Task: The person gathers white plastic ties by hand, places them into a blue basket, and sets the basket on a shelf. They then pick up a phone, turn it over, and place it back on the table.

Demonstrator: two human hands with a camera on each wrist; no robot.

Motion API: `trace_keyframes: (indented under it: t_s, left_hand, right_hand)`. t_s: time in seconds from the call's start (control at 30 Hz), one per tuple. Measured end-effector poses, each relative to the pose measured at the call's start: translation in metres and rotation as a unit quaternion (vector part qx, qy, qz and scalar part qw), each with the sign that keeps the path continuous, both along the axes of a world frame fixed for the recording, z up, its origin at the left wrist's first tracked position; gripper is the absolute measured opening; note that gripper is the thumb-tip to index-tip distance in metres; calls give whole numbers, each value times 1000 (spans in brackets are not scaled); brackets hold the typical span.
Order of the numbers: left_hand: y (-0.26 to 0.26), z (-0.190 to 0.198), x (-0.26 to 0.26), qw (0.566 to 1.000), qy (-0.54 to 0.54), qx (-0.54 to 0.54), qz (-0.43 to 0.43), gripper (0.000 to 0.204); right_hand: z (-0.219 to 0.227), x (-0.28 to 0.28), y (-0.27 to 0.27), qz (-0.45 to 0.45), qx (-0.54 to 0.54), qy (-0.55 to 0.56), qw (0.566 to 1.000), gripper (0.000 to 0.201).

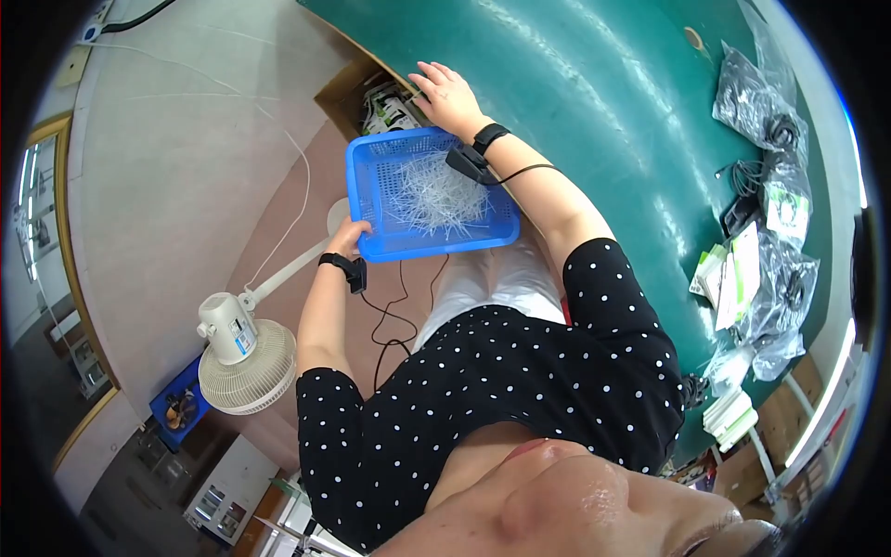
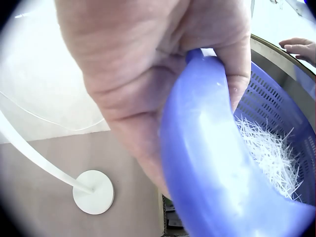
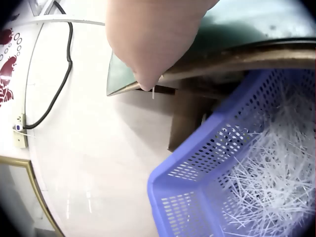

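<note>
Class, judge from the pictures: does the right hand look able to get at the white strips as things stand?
Probably yes: the right hand is near the blue basket, which the left hand holds, and its open top leaves the white strips exposed.

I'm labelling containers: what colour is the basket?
Blue; the basket shows best in the head view.

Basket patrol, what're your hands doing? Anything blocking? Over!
Left hand gripping blue rectangular plastic basket; right hand at edge of green tabletop. Thin white strips heaped in basket. Brown cardboard box close by, nothing visibly blocking.
</note>
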State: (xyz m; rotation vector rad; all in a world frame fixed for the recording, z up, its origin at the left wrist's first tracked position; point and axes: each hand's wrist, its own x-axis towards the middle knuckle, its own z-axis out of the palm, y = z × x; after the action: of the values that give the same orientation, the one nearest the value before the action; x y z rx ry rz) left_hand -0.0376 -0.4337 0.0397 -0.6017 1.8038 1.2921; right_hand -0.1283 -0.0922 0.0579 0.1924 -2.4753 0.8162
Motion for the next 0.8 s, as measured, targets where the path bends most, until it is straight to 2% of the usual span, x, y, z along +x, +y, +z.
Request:
trace_keyframes:
  t_s: [0.07,0.17,0.23,0.27,0.33,0.37,0.43,0.47,0.57,0.6,0.7,0.73,0.8]
  left_hand:
    - [5,-1,-12,1000,12,-19,-11,38]
    - [11,-4,-30,997,32,-54,-34,37]
    - [14,-7,-36,998,31,-45,-38,37]
    - [15,-7,-35,998,31,-40,-41,37]
    - [20,2,-29,999,22,-28,-23,37]
    - [23,6,-25,1000,16,-21,-15,37]
    - [23,9,-18,1000,12,-12,-5,37]
    - [22,9,-14,1000,4,-1,7,37]
    - [21,7,-3,999,-11,24,23,37]
    - [17,2,2,999,-16,34,33,37]
    - [6,-15,17,997,-32,58,46,37]
    - [0,-18,22,996,-27,64,55,38]
    - [-19,-20,38,994,-19,75,79,38]
  right_hand:
    - [-6,3,-7,10,19,0,1000,34]
    - [-10,38,-20,30,61,-4,998,36]
    - [-9,72,-25,191,-42,-40,980,38]
    - [-7,79,-21,199,-39,-43,978,38]
    - [0,89,-8,139,-113,-30,983,37]
    - [1,90,5,145,-111,-34,983,37]
    - [2,84,24,-53,3,-1,999,37]
    - [2,90,20,-50,4,-3,999,37]
    - [0,123,5,85,-2,-21,996,30]
    - [5,134,2,84,1,-21,996,30]
    - [13,165,-4,169,-140,-96,971,17]
    - [15,169,1,169,-138,-99,971,17]
    - [23,179,17,33,-166,-73,983,14]
